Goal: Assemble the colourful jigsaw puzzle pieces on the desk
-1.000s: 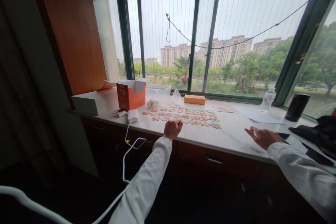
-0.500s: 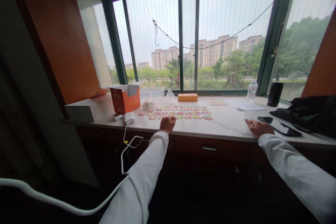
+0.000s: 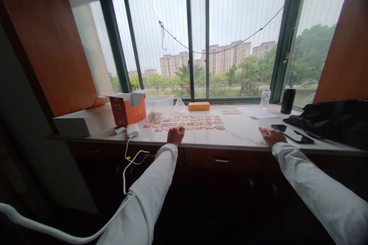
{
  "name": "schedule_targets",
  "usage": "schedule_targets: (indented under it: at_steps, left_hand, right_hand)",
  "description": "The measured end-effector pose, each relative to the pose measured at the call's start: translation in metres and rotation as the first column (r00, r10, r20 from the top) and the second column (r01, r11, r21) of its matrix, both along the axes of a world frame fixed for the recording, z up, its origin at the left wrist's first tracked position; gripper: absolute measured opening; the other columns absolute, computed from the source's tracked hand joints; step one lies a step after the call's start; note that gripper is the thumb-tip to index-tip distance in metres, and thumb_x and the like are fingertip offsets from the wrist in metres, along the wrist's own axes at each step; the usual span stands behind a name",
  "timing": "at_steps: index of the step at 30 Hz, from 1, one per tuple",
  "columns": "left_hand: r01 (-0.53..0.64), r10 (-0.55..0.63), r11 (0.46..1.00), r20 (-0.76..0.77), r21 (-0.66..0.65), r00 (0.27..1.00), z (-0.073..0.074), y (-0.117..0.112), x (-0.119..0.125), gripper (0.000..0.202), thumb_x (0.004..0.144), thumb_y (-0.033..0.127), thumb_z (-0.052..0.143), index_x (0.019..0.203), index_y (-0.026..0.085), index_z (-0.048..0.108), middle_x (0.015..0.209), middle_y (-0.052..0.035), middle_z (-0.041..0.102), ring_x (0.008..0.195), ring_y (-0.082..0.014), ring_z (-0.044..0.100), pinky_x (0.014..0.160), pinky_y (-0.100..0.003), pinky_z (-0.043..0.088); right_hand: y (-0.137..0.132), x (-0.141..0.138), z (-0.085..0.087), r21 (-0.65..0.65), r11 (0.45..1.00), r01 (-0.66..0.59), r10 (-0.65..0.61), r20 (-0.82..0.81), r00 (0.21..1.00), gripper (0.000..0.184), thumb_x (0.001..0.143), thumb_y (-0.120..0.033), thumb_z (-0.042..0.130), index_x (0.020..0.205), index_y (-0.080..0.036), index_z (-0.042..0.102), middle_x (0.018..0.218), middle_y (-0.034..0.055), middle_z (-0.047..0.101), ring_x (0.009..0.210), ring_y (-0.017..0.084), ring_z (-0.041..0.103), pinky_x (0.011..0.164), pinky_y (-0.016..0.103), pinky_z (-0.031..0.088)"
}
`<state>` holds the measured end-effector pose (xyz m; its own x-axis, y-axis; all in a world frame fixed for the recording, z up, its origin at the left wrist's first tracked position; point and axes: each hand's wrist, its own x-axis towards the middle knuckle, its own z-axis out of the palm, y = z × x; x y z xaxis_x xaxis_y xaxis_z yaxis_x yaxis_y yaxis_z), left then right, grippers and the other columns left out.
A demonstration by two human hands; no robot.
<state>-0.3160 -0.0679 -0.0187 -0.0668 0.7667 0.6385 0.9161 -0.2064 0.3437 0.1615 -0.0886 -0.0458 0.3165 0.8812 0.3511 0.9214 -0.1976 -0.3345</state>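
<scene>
My left hand (image 3: 176, 136) rests at the counter's front edge, just before the coloured jigsaw puzzle pieces (image 3: 184, 123), with its fingers curled under and hidden. The pieces lie flat in loose rows on the white marble counter (image 3: 241, 132). My right hand (image 3: 271, 136) lies on the marble with fingers spread, holding nothing, close to a black smartphone (image 3: 291, 133). Behind the pieces are a clear bag of loose pieces (image 3: 154, 116) and a small puzzle picture card (image 3: 228, 111).
An orange box (image 3: 126, 109), white box (image 3: 80, 124), white power bank (image 3: 132, 130) with hanging cable, orange packet (image 3: 199, 106), paper sheet (image 3: 257, 112), water bottle (image 3: 265, 98), black flask (image 3: 288, 101) and black bag (image 3: 330, 118) line the counter. Drawers sit below; a window lies behind.
The whole view has swung, with the counter and its objects shifting left and appearing smaller. Both hands stay on the counter, and neither has taken hold of anything visible.
</scene>
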Motion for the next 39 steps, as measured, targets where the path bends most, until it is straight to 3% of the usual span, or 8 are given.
schedule_targets:
  at_steps: [9,22,28,34,39]
  left_hand:
    - [-0.029,0.03,0.996,-0.004,0.08,1.0,-0.005,0.004,0.0,0.04,0.093,0.035,0.042,0.067,0.018,0.067,0.062,-0.0044,0.062,0.062,-0.0149,0.052,0.063,-0.028,0.029]
    - [-0.058,0.059,0.991,0.0,0.117,0.998,-0.009,0.005,-0.003,0.042,0.095,0.035,0.041,0.065,0.018,0.066,0.061,-0.0042,0.061,0.061,-0.0145,0.052,0.064,-0.028,0.03]
    - [-0.095,0.094,0.988,0.015,0.122,0.996,-0.01,0.003,-0.003,0.042,0.094,0.035,0.041,0.065,0.018,0.066,0.061,-0.0047,0.063,0.062,-0.0152,0.055,0.063,-0.027,0.031]
    - [-0.126,0.126,0.989,0.014,0.079,0.992,-0.008,-0.001,-0.001,0.041,0.094,0.034,0.042,0.066,0.018,0.068,0.065,-0.0058,0.065,0.066,-0.0162,0.057,0.064,-0.027,0.031]
    - [-0.137,0.137,0.988,0.01,0.074,0.991,-0.006,-0.002,0.0,0.043,0.094,0.035,0.041,0.065,0.018,0.067,0.064,-0.0054,0.064,0.064,-0.0158,0.055,0.063,-0.027,0.03]
  right_hand:
    - [-0.005,-0.003,0.001,0.05,0.995,0.091,-0.092,0.014,0.996,0.061,0.091,-0.06,0.029,0.099,-0.02,0.074,0.089,0.0147,0.07,0.086,0.029,0.063,0.072,0.036,0.044]
    - [-0.008,-0.008,0.005,0.004,1.0,0.013,-0.013,0.05,0.999,0.058,0.09,-0.061,0.03,0.093,-0.023,0.074,0.094,0.0163,0.071,0.088,0.032,0.064,0.069,0.038,0.043]
    - [0.001,0.004,-0.006,-0.02,0.999,-0.04,0.04,-0.005,0.999,0.057,0.089,-0.065,0.029,0.093,-0.027,0.072,0.094,0.0166,0.071,0.088,0.034,0.065,0.068,0.04,0.044]
    - [0.006,0.012,-0.014,0.059,0.989,-0.134,0.135,-0.021,0.991,0.052,0.091,-0.057,0.031,0.079,-0.025,0.07,0.086,0.0187,0.071,0.083,0.035,0.066,0.069,0.04,0.045]
    - [-0.006,0.007,-0.018,0.178,0.984,-0.031,0.033,-0.008,0.999,0.056,0.093,-0.053,0.024,0.08,-0.024,0.07,0.082,0.0186,0.071,0.083,0.035,0.065,0.07,0.041,0.046]
